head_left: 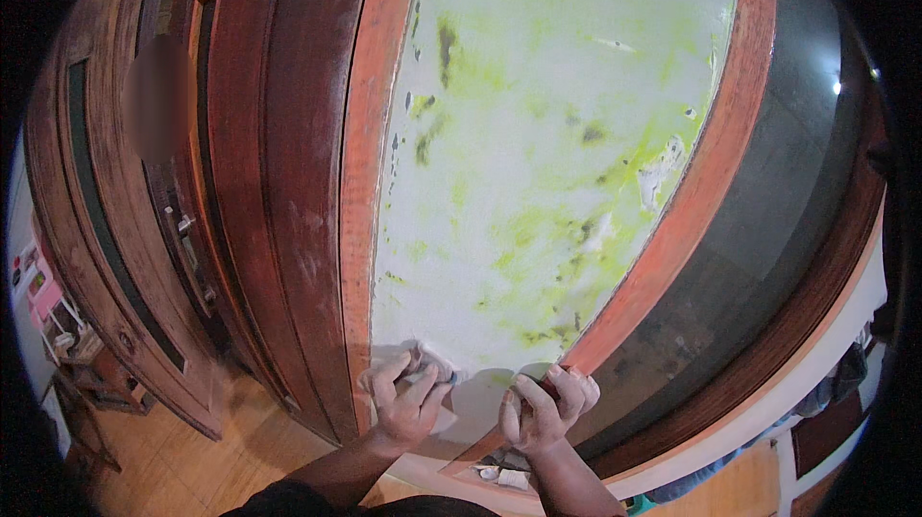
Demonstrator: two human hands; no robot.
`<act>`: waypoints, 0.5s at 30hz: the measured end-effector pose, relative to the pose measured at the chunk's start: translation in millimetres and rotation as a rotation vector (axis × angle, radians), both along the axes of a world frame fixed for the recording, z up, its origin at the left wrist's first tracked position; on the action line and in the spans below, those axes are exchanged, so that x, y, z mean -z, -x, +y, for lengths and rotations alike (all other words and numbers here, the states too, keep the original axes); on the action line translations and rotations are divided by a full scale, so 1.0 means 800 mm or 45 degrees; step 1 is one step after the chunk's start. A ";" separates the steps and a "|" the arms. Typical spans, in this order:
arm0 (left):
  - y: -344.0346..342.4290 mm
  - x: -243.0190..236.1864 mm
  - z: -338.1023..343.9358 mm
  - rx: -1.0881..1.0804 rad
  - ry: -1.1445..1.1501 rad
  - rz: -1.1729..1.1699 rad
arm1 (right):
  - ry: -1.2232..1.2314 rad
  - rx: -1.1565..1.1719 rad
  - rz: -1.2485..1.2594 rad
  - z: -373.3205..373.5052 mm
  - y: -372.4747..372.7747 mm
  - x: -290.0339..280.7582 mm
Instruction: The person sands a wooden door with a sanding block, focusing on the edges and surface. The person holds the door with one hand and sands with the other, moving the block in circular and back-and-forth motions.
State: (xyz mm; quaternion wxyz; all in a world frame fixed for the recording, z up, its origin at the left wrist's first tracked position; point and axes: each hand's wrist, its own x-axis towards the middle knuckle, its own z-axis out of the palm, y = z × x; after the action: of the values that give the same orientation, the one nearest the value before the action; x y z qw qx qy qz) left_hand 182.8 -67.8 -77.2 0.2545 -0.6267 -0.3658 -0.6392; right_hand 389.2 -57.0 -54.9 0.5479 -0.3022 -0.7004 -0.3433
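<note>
A pale wall panel (pixel 519 162) with patchy yellow-green areas and chipped spots rises in front of me, bordered by reddish wooden strips. Low on its left side, my left hand (pixel 408 402) is closed around a small whitish pad (pixel 437 361) pressed against the surface; its exact kind does not show. To the right, my right hand (pixel 545 408) has its fingers curled over the lower part of the reddish wooden frame (pixel 629 311). Pale dust coats both hands. Just below the right hand, several small whitish pieces (pixel 504 477) lie on a ledge.
Dark brown wooden doors (pixel 307 162) stand at the left, one with a metal handle (pixel 185 224). A dark glass pane (pixel 749 239) curves along the right. Wooden flooring (pixel 240 450) runs below. A small wooden stand (pixel 96 363) with items is at the far left.
</note>
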 end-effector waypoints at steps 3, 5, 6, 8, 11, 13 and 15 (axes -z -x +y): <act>0.013 -0.055 0.027 0.077 0.042 -0.105 | 0.027 0.026 -0.002 -0.001 0.000 0.001; 0.024 -0.109 0.054 0.048 -0.083 -0.069 | 0.033 0.027 0.002 -0.002 -0.001 0.003; 0.027 -0.128 0.065 0.071 -0.060 -0.109 | 0.030 0.029 0.003 -0.002 -0.001 0.003; 0.022 -0.129 0.067 0.014 -0.159 -0.102 | 0.029 0.029 -0.007 -0.003 0.000 0.003; 0.008 -0.069 0.042 0.036 0.000 -0.171 | 0.029 0.029 -0.008 -0.002 0.000 0.002; 0.004 -0.015 0.013 0.081 0.014 -0.049 | 0.015 0.028 -0.005 -0.002 0.000 0.002; 0.003 0.009 0.000 0.021 0.119 -0.031 | 0.022 0.033 -0.010 -0.002 0.000 0.003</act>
State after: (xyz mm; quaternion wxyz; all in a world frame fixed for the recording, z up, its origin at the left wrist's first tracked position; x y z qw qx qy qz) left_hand 180.3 -67.7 -84.8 0.2151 -0.6332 -0.3932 -0.6311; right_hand 389.2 -58.4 -57.2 0.5382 -0.3146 -0.7015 -0.3453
